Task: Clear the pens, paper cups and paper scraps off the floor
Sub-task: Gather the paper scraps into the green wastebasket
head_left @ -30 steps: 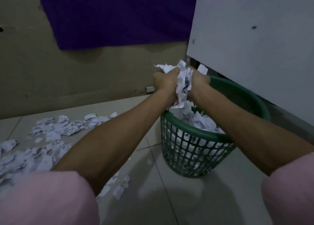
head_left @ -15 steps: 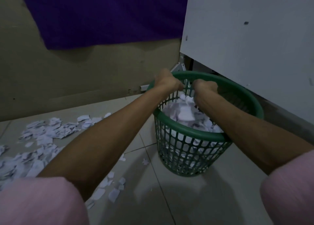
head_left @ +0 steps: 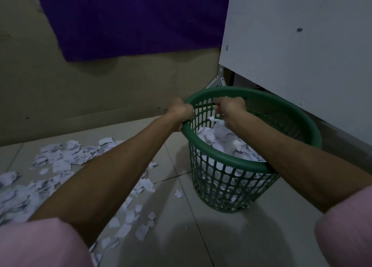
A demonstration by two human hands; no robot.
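Paper scraps point(head_left: 225, 139) are filling the green basket point(head_left: 251, 166); left hand point(head_left: 181, 112) is gripping its rim, right hand point(head_left: 230, 107) is hovering curled, apparently empty. Floor scraps point(head_left: 60, 158) probably come next.

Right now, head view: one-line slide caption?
Left hand grips the green basket rim, right hand inside above the paper scraps; more scraps litter the floor.

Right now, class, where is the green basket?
In the head view the green basket stands on the floor tiles right of centre, below the white panel, with the left hand gripping its rim.
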